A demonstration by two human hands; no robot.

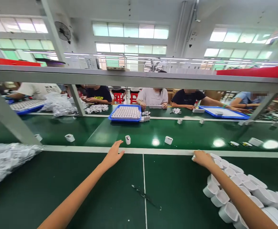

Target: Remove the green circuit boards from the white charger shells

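My left hand (pixel 113 156) reaches forward to the pale edge strip of the bench, fingers apart and holding nothing. Just past its fingertips a small white plastic housing (pixel 127 140) stands on the green belt, with dark parts showing inside. My right hand (pixel 202 158) is closed at the strip farther right, and a bit of a white plastic housing (pixel 193 157) shows at its fingertips; the rest is hidden. Below my right forearm lie rows of white plastic housings (pixel 228 211). A thin dark tool, perhaps tweezers (pixel 146 197), lies on the green mat between my arms.
More housings sit on the belt, one at centre right (pixel 168 140) and another at left (pixel 69 137). A plastic-wrapped pile (pixel 7 162) lies at left. A metal frame bar (pixel 139 79) crosses above. Across the belt, several co-workers sit behind a filled blue tray (pixel 125 120).
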